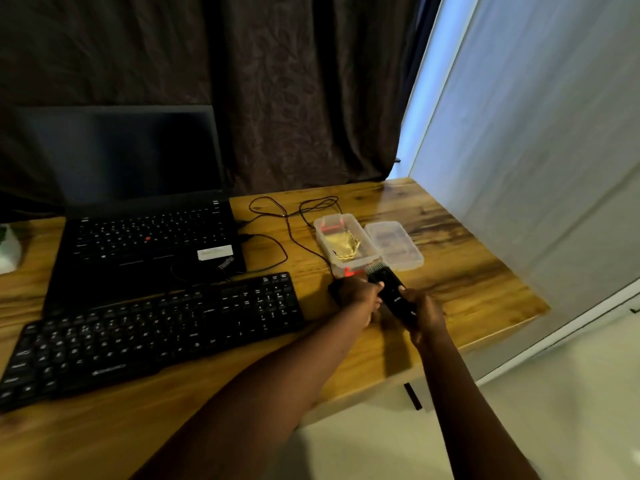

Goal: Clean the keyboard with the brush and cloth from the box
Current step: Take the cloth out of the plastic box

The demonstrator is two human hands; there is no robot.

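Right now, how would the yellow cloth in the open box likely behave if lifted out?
The yellow cloth lies crumpled in the clear box, so it is probably floppy and light. It would likely drape from the fingers, and one hand should manage it.

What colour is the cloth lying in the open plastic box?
Yellow; the cloth sits crumpled inside the clear box, seen in the head view.

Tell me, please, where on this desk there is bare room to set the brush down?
Bare wood lies right of the lid up to the desk's right edge, and along the front edge below the keyboard. It is crowded between laptop and box, where cables loop.
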